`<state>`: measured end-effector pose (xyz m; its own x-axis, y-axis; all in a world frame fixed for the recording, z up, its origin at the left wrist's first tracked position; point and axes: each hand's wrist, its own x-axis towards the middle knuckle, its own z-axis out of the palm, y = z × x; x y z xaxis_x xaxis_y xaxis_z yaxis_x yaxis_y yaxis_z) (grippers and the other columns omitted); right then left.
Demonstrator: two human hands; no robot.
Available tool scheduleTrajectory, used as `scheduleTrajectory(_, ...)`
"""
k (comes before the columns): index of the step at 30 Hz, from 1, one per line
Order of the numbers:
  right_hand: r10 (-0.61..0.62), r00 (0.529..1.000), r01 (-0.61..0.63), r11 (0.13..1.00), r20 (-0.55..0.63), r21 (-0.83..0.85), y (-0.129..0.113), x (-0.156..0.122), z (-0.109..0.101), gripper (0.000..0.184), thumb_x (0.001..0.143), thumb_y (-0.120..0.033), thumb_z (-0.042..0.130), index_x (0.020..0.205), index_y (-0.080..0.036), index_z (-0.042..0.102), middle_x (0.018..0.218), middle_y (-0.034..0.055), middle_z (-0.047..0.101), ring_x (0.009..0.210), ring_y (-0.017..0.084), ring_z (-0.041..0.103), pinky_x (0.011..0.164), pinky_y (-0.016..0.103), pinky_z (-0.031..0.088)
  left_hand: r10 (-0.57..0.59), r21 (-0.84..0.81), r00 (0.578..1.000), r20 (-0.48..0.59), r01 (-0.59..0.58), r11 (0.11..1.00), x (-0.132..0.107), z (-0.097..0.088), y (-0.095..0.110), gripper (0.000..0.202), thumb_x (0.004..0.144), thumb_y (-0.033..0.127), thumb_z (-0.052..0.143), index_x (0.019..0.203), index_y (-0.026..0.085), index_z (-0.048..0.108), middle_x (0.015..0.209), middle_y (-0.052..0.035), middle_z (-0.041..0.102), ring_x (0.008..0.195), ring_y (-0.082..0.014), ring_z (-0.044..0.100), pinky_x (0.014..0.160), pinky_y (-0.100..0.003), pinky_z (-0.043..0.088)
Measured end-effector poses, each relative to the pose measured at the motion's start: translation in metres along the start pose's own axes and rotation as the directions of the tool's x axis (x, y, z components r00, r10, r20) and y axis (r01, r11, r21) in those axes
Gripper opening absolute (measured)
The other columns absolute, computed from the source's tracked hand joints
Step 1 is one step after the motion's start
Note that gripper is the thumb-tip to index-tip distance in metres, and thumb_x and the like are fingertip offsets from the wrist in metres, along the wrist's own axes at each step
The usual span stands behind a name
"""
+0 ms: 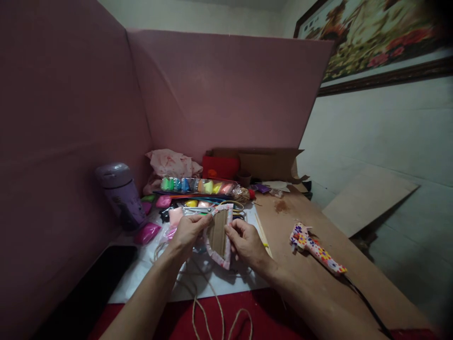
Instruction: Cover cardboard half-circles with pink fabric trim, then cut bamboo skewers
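Between my two hands is a half-round piece of cardboard (218,233), its edge wrapped in pale pink patterned fabric. The bare brown side faces me, and the piece stands tilted above the white sheet (130,278). My left hand (189,231) pinches its upper left edge with thumb and fingers. On the straight right edge, my right hand (246,241) grips with thumb and curled fingers. Just behind the piece lie scissors (201,209), partly hidden. Loose twine (221,307) trails below my hands onto the red cloth (180,321).
A floral-patterned glue gun (316,248) with a dark cord lies on the brown board at right. Wooden sticks (262,231) are beside my right hand. Behind stand a tray of coloured clay (196,186) and crumpled pink fabric (173,165). A purple tumbler (122,198) is at left.
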<state>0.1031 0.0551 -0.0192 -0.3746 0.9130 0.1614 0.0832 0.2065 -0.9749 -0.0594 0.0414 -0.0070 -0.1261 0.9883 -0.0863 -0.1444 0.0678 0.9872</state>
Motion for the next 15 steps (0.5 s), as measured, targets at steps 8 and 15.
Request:
scheduleTrajectory(8, -0.024, 0.999, 0.023, 1.000, -0.037, -0.006, 0.003, -0.002, 0.006, 0.024, 0.082, -0.041, 0.049, 0.069, -0.021, 0.044, 0.043, -0.0087, 0.040, 0.033, 0.008, 0.039, 0.032, 0.019, 0.033, 0.042, 0.026, 0.991, -0.127, -0.039, 0.999, 0.001, 0.007, -0.002, 0.039, 0.047, 0.045, 0.080, 0.061, 0.011, 0.068, 0.058, -0.0024, 0.063, 0.050, -0.0107, 0.053, 0.046, -0.020, 0.037)
scheduleTrajectory(15, -0.026, 0.997, 0.030, 0.999, -0.075, 0.044, 0.005, 0.004, 0.001, 0.029, 0.082, -0.047, 0.048, 0.070, -0.020, 0.044, 0.042, -0.0090, 0.042, 0.031, 0.008, 0.039, 0.031, 0.019, 0.034, -0.024, -0.239, 0.999, 0.036, 0.032, 0.971, -0.007, 0.012, 0.001, 0.044, 0.064, 0.057, 0.065, 0.063, 0.013, 0.063, 0.052, -0.0023, 0.061, 0.045, -0.0110, 0.053, 0.044, -0.021, 0.040)
